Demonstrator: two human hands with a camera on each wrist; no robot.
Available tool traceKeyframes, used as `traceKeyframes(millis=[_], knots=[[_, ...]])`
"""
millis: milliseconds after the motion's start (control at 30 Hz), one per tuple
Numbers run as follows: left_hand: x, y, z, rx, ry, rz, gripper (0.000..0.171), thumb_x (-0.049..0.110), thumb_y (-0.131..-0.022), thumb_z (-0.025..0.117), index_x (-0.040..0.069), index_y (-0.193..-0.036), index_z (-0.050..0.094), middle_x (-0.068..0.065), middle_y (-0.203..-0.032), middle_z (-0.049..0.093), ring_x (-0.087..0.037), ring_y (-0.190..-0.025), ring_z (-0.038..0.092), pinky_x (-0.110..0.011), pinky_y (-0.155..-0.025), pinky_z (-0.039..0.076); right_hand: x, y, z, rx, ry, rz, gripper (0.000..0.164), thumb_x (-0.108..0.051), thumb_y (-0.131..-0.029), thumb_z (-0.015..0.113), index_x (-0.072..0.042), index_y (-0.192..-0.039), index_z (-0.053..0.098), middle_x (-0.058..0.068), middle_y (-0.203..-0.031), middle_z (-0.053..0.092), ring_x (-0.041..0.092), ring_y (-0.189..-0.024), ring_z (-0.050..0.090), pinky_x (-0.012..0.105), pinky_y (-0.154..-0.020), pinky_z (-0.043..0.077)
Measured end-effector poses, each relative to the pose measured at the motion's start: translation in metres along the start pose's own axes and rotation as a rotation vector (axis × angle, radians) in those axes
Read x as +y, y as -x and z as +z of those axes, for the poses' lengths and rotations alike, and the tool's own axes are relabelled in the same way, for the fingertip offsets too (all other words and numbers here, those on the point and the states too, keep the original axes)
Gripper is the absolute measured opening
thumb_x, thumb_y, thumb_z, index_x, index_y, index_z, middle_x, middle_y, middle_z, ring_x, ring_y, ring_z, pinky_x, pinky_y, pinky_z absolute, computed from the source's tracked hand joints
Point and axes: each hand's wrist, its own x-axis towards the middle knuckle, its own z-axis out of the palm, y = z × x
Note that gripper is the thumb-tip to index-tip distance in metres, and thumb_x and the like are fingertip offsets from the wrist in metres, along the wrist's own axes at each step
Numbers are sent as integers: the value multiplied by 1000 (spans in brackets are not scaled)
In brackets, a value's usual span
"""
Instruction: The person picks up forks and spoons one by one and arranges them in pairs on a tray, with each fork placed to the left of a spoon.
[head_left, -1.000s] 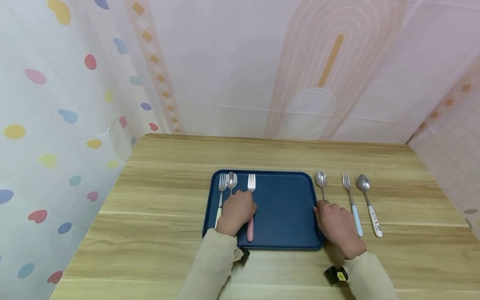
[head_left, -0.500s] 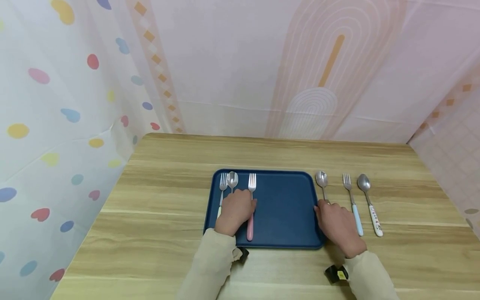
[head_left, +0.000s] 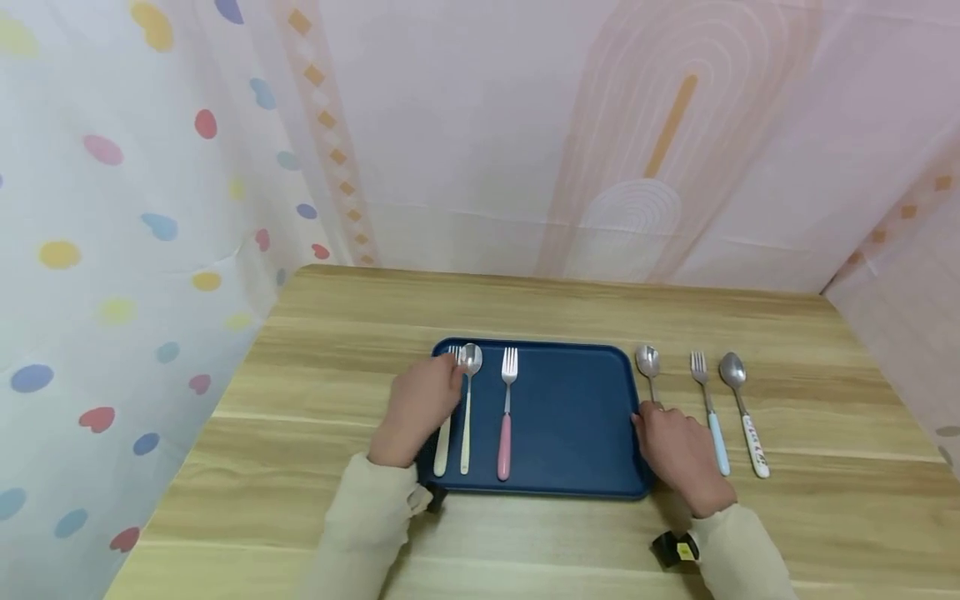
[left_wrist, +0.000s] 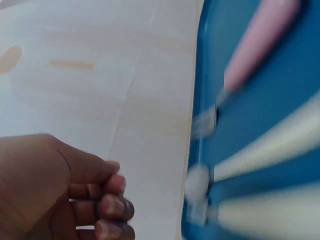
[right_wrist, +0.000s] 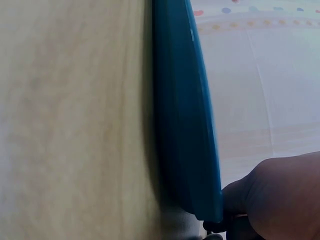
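Observation:
A dark blue tray (head_left: 573,417) lies on the wooden table. On its left part rest a pink-handled fork (head_left: 505,446), a cream-handled spoon (head_left: 466,433) and a cream-handled fork (head_left: 442,450), side by side with their heads away from me. My left hand (head_left: 420,404) hovers over the tray's left edge, hiding part of the cream-handled fork. The left wrist view shows that hand (left_wrist: 60,185) loosely curled, thumb near the index finger, holding nothing. My right hand (head_left: 678,450) grips the tray's right edge; in the right wrist view its fingers meet the tray's rim (right_wrist: 207,130).
Right of the tray lie a metal spoon (head_left: 647,361), its lower end hidden by my right hand, a blue-handled fork (head_left: 716,442) and a spoon with a white patterned handle (head_left: 753,446). Patterned cloth (head_left: 465,142) hangs behind and beside the table (head_left: 360,325).
My left hand has left the pink-handled fork and moved left to the tray's left edge, uncovering the handles on the tray. My right hand stays at the tray's right edge.

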Motion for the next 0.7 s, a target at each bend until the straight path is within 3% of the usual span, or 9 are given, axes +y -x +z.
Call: traceKeyframes(millis=[233, 700], knots=[[-33, 4, 2, -42, 53, -51, 28, 22, -96, 48, 8, -73, 56, -4, -59, 49, -17, -52, 47, -31, -46, 38, 7, 2, -3, -1, 2, 5, 25, -19, -91, 54, -9, -68, 50, 4, -50, 42, 18, -39, 40, 32, -34, 31], [-62, 2, 24, -133, 88, -47, 24, 23, -92, 54, 9, -73, 53, -3, -60, 49, -17, -54, 47, -30, -48, 38, 7, 5, -1, -1, -22, 7, 25, -19, -91, 54, -9, -68, 49, 3, -50, 41, 17, -39, 39, 31, -35, 30]])
